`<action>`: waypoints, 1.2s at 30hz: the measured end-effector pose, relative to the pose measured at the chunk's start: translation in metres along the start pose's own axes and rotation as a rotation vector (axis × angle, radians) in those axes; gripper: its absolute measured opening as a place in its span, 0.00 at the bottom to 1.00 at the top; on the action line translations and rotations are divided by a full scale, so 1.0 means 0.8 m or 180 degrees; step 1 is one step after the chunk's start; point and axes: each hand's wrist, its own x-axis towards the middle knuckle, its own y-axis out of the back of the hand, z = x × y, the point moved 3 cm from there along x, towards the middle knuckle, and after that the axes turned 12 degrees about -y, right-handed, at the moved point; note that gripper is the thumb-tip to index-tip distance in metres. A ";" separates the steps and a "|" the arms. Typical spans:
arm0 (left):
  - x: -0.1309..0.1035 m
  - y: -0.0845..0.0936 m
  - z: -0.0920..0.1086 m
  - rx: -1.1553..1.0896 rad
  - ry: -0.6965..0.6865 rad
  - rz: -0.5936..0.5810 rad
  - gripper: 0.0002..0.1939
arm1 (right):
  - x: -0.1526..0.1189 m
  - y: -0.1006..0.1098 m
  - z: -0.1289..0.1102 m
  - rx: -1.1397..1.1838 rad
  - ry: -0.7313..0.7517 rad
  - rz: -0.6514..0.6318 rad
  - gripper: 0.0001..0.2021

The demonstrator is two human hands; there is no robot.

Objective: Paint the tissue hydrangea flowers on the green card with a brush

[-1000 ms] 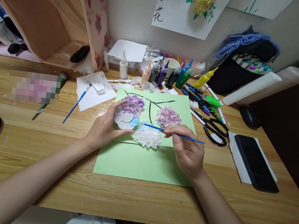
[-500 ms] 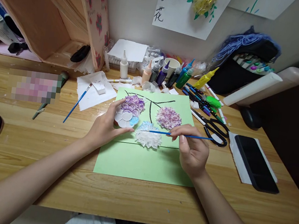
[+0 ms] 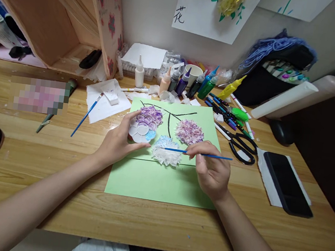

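My left hand (image 3: 121, 138) grips a small round palette (image 3: 138, 133) with purple and light blue paint, held over the left part of a green sheet (image 3: 160, 182). Between the fingers of my right hand (image 3: 211, 166) is a thin blue paintbrush (image 3: 176, 150), nearly level, its tip pointing left at a white paper flower (image 3: 165, 157) whose top is tinted light blue. A purple flower (image 3: 150, 115) lies behind the palette, and a pink-purple one (image 3: 189, 131) sits at the right. Black drawn stems run between them.
Paint bottles (image 3: 182, 82) and a paper cup (image 3: 193, 75) stand behind the sheet. Pens (image 3: 224, 114), scissors (image 3: 243, 148) and a phone (image 3: 288, 182) lie right. Another brush (image 3: 87, 115) rests on a tissue (image 3: 120, 105) at left.
My right hand has shifted slightly left and down with the brush, whose tip is now a little further over the white flower. My left hand and the palette have hardly moved.
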 end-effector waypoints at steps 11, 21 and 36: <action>0.001 0.000 0.001 -0.0015 -0.0014 -0.0010 0.44 | 0.002 0.001 -0.002 -0.0129 0.0054 0.0031 0.09; 0.001 0.000 0.001 -0.0005 -0.0014 -0.0008 0.45 | -0.001 -0.002 0.004 0.0019 -0.0186 -0.0096 0.09; 0.000 0.000 0.001 -0.0067 0.0008 -0.0010 0.45 | 0.002 0.003 0.004 0.0105 -0.0282 0.0275 0.09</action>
